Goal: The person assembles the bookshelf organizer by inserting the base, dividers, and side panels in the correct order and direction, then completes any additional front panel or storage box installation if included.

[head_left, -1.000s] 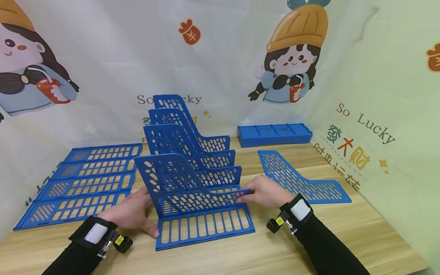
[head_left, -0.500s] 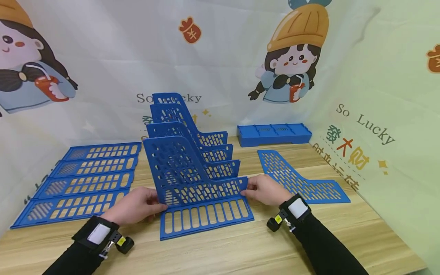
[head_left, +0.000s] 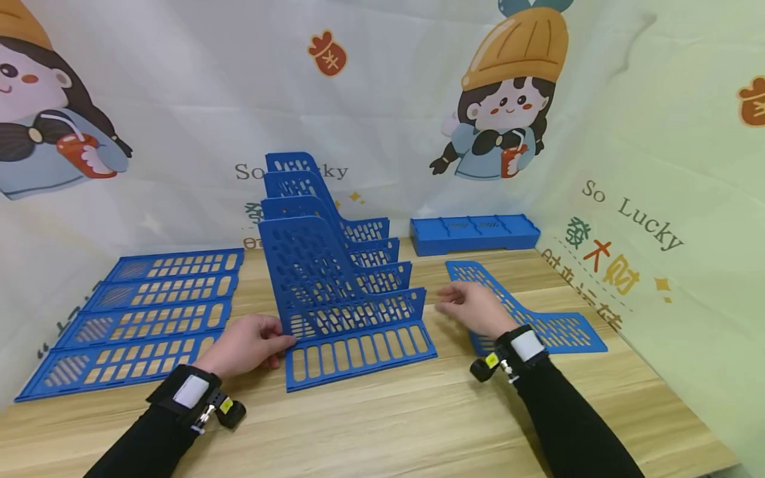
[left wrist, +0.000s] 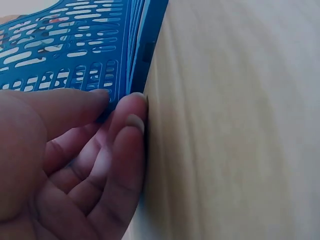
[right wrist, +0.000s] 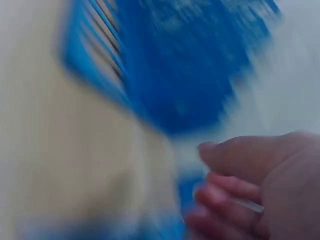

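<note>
A blue file rack (head_left: 317, 279) with several upright perforated dividers stands on the table, its slotted base strip (head_left: 361, 358) facing me. My left hand (head_left: 248, 345) pinches the rack's lower left corner between thumb and fingers. In the left wrist view, the thumb (left wrist: 75, 107) lies on the perforated divider (left wrist: 95, 50) and the fingertips are at its bottom edge. Just right of the rack, my right hand (head_left: 472, 307) is apart from it, fingers loosely bent, holding nothing. A loose L-shaped perforated panel (head_left: 538, 325) lies flat, partly hidden under that hand. The right wrist view is blurred.
Several flat blue slotted panels (head_left: 143, 312) lie in a row on the left. A long blue box-like piece (head_left: 475, 236) sits at the back right, by the printed cloth backdrop (head_left: 382, 99). Bare wooden table (head_left: 382, 425) shows at the front.
The rack has been pushed away from me and slightly right, its front divider now more upright. My right hand has let go of the rack's right end and moved right; the left keeps hold.
</note>
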The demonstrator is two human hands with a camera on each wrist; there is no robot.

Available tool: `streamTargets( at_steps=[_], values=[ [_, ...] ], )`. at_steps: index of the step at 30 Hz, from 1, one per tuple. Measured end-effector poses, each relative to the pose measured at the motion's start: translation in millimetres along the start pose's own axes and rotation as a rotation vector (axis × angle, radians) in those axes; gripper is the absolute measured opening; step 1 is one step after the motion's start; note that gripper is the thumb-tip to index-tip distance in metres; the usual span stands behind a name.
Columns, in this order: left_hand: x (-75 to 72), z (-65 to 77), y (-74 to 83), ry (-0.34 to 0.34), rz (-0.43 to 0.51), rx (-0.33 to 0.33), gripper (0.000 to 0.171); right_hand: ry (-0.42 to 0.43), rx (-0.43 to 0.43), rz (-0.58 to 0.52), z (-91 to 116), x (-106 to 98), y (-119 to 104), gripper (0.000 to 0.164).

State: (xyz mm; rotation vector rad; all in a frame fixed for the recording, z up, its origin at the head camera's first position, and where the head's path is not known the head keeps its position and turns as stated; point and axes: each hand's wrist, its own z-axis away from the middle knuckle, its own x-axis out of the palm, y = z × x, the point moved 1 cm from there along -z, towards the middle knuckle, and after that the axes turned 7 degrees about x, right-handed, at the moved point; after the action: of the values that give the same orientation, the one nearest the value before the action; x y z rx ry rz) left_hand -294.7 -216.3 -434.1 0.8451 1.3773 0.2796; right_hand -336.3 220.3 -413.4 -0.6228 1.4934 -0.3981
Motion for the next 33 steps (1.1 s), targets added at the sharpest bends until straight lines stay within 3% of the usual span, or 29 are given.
streamTargets(
  at_steps=[3, 5, 7, 9, 15, 17, 20, 23, 27, 33],
  values=[
    [1.4, -1.8, -1.3, -0.015, 0.021, 0.012, 0.024, 0.043, 0.123, 0.172, 11, -39, 34, 0.066],
    [1.5, -2.1, -1.5, -0.03, 0.041, 0.027, 0.023, 0.029, 0.214, 0.307, 21, -58, 58, 0.087],
    [1.3, -1.8, -1.3, -0.041, 0.057, 0.038, 0.022, -0.015, 0.27, 0.411, 28, -68, 77, 0.105],
    [0.7, -1.2, -1.3, -0.047, 0.074, 0.039, 0.02, -0.045, 0.292, 0.455, 30, -71, 89, 0.111],
    [-0.5, 1.5, -0.9, -0.048, 0.09, 0.049, 0.015, -0.077, 0.28, 0.4, 21, -69, 90, 0.103],
    [-1.4, 2.9, -0.9, -0.048, 0.086, 0.053, 0.016, -0.105, 0.257, 0.307, 20, -70, 85, 0.103],
    [-3.0, 4.6, -0.5, -0.045, 0.084, 0.054, 0.018, -0.081, 0.189, 0.15, 24, -74, 76, 0.098],
    [-4.0, 4.9, -0.8, -0.039, 0.087, 0.056, 0.022, -0.02, 0.091, 0.048, 28, -76, 66, 0.076],
    [-2.9, 5.2, -2.2, -0.042, 0.094, 0.052, 0.023, 0.006, -0.011, 0.014, 27, -71, 54, 0.056],
    [-1.3, 6.3, -4.6, -0.042, 0.091, 0.042, 0.023, 0.009, -0.063, 0.058, 26, -64, 46, 0.061]
  ],
)
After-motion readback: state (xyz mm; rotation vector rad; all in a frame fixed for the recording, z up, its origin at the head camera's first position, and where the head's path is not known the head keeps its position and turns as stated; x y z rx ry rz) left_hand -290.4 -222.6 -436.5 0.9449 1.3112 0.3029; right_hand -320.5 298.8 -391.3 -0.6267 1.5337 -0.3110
